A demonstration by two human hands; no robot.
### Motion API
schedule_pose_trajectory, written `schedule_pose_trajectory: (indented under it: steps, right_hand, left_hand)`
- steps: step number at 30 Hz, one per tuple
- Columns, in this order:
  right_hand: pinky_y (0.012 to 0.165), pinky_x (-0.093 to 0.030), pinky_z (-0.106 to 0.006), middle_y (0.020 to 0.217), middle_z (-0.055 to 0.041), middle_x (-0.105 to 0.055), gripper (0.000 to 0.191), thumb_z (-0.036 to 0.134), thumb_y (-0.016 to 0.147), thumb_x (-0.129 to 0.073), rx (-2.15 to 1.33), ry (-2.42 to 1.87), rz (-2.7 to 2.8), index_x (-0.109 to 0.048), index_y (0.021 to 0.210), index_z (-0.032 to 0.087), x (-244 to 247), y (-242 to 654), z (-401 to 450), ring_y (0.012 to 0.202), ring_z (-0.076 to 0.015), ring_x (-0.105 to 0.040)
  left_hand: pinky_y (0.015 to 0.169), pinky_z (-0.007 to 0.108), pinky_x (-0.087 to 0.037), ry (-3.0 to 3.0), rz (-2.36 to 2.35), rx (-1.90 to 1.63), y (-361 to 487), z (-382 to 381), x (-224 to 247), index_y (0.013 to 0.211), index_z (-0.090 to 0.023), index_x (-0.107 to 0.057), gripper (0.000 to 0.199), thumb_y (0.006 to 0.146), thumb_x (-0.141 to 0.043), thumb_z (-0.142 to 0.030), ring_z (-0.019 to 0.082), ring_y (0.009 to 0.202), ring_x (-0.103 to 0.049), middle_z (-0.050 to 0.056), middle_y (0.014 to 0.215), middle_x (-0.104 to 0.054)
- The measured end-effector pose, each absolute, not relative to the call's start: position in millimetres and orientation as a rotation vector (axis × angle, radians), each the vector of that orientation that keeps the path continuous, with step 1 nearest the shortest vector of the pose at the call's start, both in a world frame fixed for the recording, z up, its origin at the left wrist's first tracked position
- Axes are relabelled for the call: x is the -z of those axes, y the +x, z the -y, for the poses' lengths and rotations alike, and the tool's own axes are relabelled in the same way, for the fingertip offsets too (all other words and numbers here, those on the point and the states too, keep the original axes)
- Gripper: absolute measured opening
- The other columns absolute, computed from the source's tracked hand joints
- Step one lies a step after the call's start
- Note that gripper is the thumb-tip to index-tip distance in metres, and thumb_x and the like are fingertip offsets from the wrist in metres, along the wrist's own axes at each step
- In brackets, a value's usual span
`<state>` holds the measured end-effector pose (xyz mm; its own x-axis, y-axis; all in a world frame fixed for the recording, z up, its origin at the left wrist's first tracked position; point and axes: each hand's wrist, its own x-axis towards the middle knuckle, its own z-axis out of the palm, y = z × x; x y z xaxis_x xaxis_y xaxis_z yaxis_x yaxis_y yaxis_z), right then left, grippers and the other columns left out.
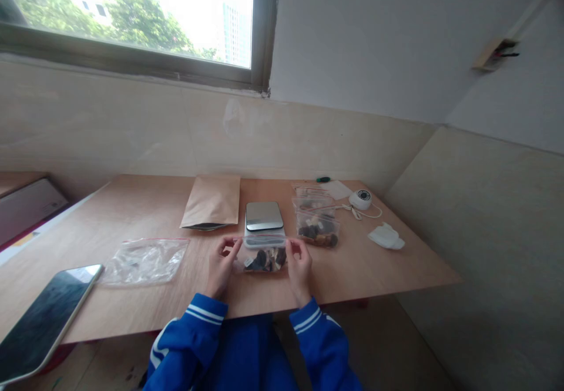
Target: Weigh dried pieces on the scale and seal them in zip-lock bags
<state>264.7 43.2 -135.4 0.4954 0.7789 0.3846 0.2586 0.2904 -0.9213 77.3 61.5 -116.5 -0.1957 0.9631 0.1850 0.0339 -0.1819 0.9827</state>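
Observation:
My left hand (221, 266) and my right hand (299, 266) pinch the two top corners of a small clear zip bag (264, 257) with dark and light pieces inside. The bag rests on the wooden table (374, 267) close to its near edge. Just behind it stands a small kitchen scale (264, 217) with a steel platform. Both sleeves are blue with white stripes.
A brown paper pouch (212, 201) lies left of the scale. Filled zip bags (318, 221) are stacked to its right. A pile of empty clear bags (144, 260) and a tablet (44, 319) lie at the left. A white round device (361, 199) with a cable and a white cloth (386, 237) sit at the right.

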Motion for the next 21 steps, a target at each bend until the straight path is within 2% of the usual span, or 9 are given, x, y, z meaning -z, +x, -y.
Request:
schedule_pose_trajectory:
  steps: [7,9,12,15,17,21]
  right_hand:
    - [0.07,-0.049,-0.03,0.084,-0.0069,-0.068,0.03,0.044,0.084,-0.055,-0.431,-1.303,1.069,-0.064,0.086,0.015,134,267,-42,0.076,-0.0185,-0.061]
    - [0.075,-0.049,-0.033,0.086,-0.0075,-0.068,0.028,0.042,0.086,-0.052,-0.347,-1.311,1.113,-0.063,0.086,0.016,132,267,-44,0.08,-0.0194,-0.061]
    - [0.091,-0.043,-0.042,0.107,-0.0119,-0.064,0.027,0.035,0.088,-0.049,-0.084,-1.33,1.244,-0.059,0.106,0.017,119,264,-44,0.103,-0.0235,-0.057]
    - [0.101,-0.034,-0.044,0.125,-0.0125,-0.057,0.039,0.027,0.088,-0.049,0.023,-1.31,1.547,-0.05,0.125,0.018,94,250,-41,0.119,-0.0243,-0.048]
    - [0.102,-0.031,-0.042,0.123,-0.0085,-0.059,0.036,0.022,0.086,-0.05,-0.042,-1.252,1.818,-0.053,0.122,0.022,76,238,-39,0.119,-0.0231,-0.048]
    - [0.096,-0.031,-0.038,0.1,-0.0022,-0.069,0.021,0.017,0.083,-0.055,-0.191,-1.194,2.086,-0.064,0.1,0.024,51,218,-37,0.102,-0.0193,-0.057]
  left_hand:
    - [0.052,0.021,-0.045,1.274,-1.279,-1.552,76,-66,119,0.082,-0.017,-0.064,0.031,0.072,-0.066,-0.047,0.014,0.068,-0.058,0.003,0.08,-0.063]
    - [0.053,0.021,-0.045,1.332,-1.277,-1.539,76,-66,119,0.082,-0.018,-0.064,0.03,0.073,-0.065,-0.047,0.014,0.07,-0.059,0.003,0.08,-0.063]
    - [0.053,0.021,-0.045,1.441,-1.276,-1.52,78,-63,120,0.083,-0.019,-0.063,0.027,0.075,-0.063,-0.045,0.014,0.07,-0.059,0.003,0.079,-0.063]
    - [0.054,0.022,-0.045,1.552,-1.242,-1.55,79,-59,121,0.084,-0.02,-0.062,0.022,0.077,-0.062,-0.041,0.014,0.07,-0.059,0.002,0.078,-0.062]
    - [0.053,0.023,-0.045,1.62,-1.207,-1.57,79,-56,123,0.085,-0.02,-0.061,0.02,0.077,-0.062,-0.039,0.015,0.071,-0.059,0.003,0.079,-0.062]
    - [0.052,0.023,-0.045,1.661,-1.18,-1.596,77,-53,124,0.089,-0.02,-0.061,0.021,0.078,-0.06,-0.037,0.014,0.069,-0.059,0.004,0.08,-0.063]
